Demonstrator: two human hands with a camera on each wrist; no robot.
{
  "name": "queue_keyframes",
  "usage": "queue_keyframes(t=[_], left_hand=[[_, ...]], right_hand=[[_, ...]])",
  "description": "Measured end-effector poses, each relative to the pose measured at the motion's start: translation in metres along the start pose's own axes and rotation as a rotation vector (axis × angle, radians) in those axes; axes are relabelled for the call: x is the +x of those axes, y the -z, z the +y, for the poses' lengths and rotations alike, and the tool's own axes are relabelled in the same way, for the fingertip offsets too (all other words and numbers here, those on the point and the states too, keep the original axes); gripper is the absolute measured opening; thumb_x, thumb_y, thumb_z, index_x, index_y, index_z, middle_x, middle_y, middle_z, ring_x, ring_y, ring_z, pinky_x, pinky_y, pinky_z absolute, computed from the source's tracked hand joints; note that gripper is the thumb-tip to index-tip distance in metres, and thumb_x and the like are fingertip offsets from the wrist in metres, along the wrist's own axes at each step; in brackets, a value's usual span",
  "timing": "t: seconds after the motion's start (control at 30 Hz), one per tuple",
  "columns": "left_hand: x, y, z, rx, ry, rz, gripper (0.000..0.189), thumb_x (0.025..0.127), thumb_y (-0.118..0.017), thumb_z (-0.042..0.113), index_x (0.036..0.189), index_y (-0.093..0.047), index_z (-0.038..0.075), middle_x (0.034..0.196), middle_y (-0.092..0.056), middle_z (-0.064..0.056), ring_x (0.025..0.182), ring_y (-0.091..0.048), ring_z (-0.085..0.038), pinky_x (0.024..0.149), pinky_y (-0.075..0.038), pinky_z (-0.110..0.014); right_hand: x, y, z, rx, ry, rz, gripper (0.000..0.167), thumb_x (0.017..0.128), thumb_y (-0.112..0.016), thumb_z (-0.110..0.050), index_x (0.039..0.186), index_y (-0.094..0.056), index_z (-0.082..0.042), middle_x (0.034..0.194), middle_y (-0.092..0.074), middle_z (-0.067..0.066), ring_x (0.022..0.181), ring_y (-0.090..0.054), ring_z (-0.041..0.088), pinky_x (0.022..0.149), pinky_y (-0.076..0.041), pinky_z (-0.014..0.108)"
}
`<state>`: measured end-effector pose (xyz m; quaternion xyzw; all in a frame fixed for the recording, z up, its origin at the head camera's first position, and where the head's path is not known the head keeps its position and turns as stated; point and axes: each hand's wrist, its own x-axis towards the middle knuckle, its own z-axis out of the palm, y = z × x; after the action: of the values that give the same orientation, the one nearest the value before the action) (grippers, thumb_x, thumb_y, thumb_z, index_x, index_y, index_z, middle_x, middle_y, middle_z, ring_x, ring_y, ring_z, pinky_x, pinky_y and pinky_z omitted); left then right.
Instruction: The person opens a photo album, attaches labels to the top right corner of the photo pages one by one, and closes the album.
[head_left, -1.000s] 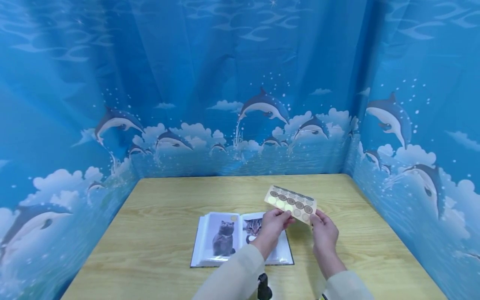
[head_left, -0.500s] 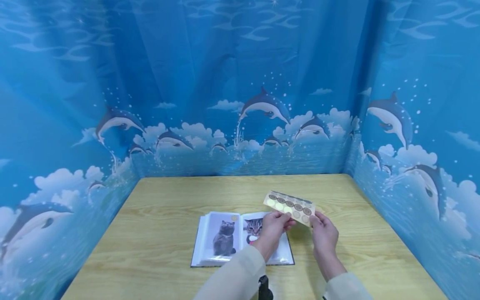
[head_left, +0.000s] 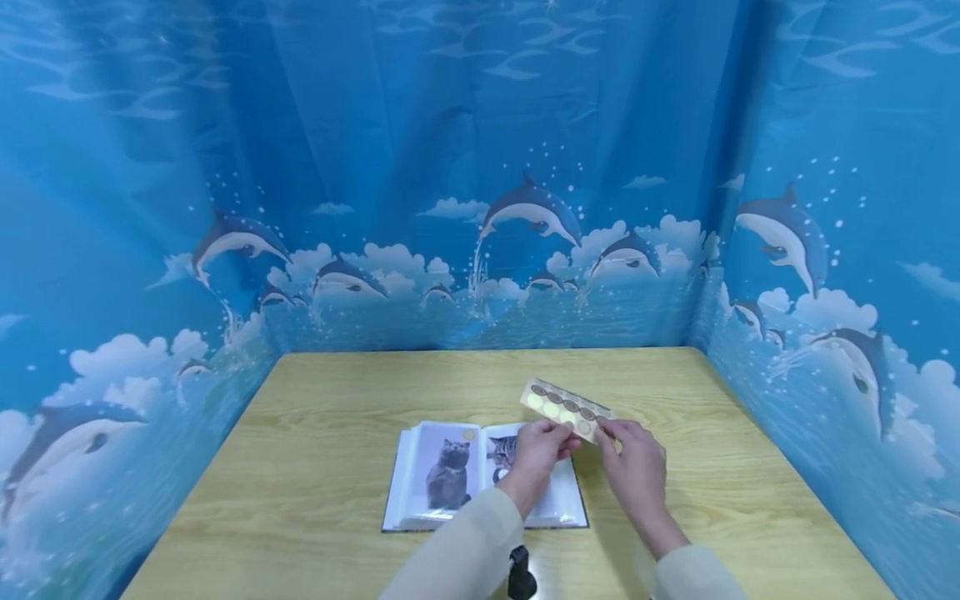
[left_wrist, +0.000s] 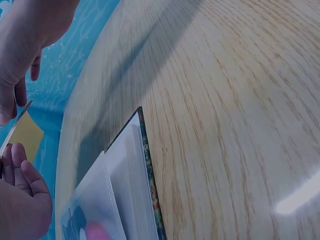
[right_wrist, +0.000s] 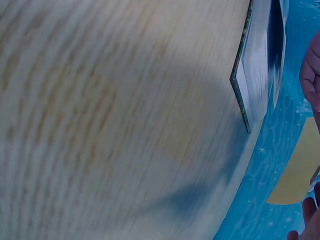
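A sheet of round gold stickers (head_left: 553, 403) is held tilted above the table, right of an open photo album (head_left: 405, 479). My left hand (head_left: 534, 458) pinches the sheet's near edge between thumb and fingers. At its right end, my right hand (head_left: 637, 467) has thumb and fingertips on a sticker near the corner. Both wrist views show the plain yellowish back of the sheet (left_wrist: 27, 137) between the two hands. In the album, a grey cat photo (head_left: 448, 479) fills the left page, with a round gold sticker (head_left: 469, 434) near its top. My left hand partly hides a tabby cat photo (head_left: 504, 450).
The wooden table (head_left: 315, 433) carries the album near its front middle. A blue dolphin-print curtain (head_left: 375, 167) encloses the back and both sides. A small black object (head_left: 521, 575) shows beside the left sleeve.
My right hand has shifted left over the sheet's right end, its fingers now covering more of it. The sheet and left hand have moved slightly left.
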<state>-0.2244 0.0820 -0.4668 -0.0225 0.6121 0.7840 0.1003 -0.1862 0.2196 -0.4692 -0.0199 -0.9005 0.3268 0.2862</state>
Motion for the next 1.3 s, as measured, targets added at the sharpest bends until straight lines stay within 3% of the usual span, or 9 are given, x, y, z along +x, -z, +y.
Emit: queue_keyframes(t=[0.13,0.33,0.6,0.9,1.3], left_hand=[[0.0006,0.0016,-0.0003,0.006,0.001,0.002,0.012,0.092,-0.066,0.009,0.097,-0.069,-0.002,0.084,-0.071,-0.007,0.08,-0.07,-0.018,0.084,-0.058,-0.038],[-0.0003,0.0022,0.0002,0.025,-0.01,-0.007,0.012,0.092,-0.067,0.009,0.095,-0.07,-0.002,0.082,-0.072,-0.007,0.081,-0.071,-0.021,0.085,-0.057,-0.042],[-0.0021,0.0011,-0.0002,0.081,-0.022,-0.002,0.014,0.091,-0.068,0.009,0.095,-0.071,-0.004,0.081,-0.072,-0.007,0.079,-0.07,-0.022,0.079,-0.058,-0.039],[-0.0057,0.0021,0.0032,0.137,-0.061,-0.02,0.011,0.092,-0.067,0.007,0.084,-0.071,0.0,0.075,-0.071,-0.003,0.068,-0.065,-0.01,0.07,-0.057,-0.029],[-0.0041,0.0015,0.0003,0.227,-0.072,-0.012,0.013,0.091,-0.068,0.007,0.086,-0.072,-0.004,0.075,-0.072,-0.008,0.068,-0.066,-0.011,0.071,-0.058,-0.034]], right_hand=[[-0.0003,-0.0046,-0.0027,-0.061,0.107,-0.002,0.022,0.086,-0.077,-0.016,0.106,-0.075,-0.008,0.106,-0.072,0.012,0.096,-0.064,0.033,0.093,-0.04,0.057],[-0.0016,-0.0076,-0.0065,-0.098,0.177,0.0,0.017,0.084,-0.078,-0.014,0.1,-0.077,-0.009,0.1,-0.073,0.009,0.091,-0.064,0.031,0.087,-0.042,0.054],[-0.0022,-0.0079,-0.0095,-0.097,0.129,-0.026,0.018,0.085,-0.078,-0.018,0.1,-0.077,-0.009,0.098,-0.074,0.01,0.086,-0.066,0.031,0.078,-0.044,0.048],[-0.0033,-0.0079,-0.0099,-0.096,0.056,-0.069,0.017,0.087,-0.076,-0.022,0.099,-0.078,-0.01,0.099,-0.075,0.013,0.088,-0.069,0.033,0.078,-0.043,0.048],[-0.0044,-0.009,-0.0099,-0.101,0.02,-0.099,0.015,0.089,-0.074,-0.021,0.096,-0.078,-0.008,0.097,-0.075,0.013,0.088,-0.07,0.035,0.08,-0.044,0.051]])
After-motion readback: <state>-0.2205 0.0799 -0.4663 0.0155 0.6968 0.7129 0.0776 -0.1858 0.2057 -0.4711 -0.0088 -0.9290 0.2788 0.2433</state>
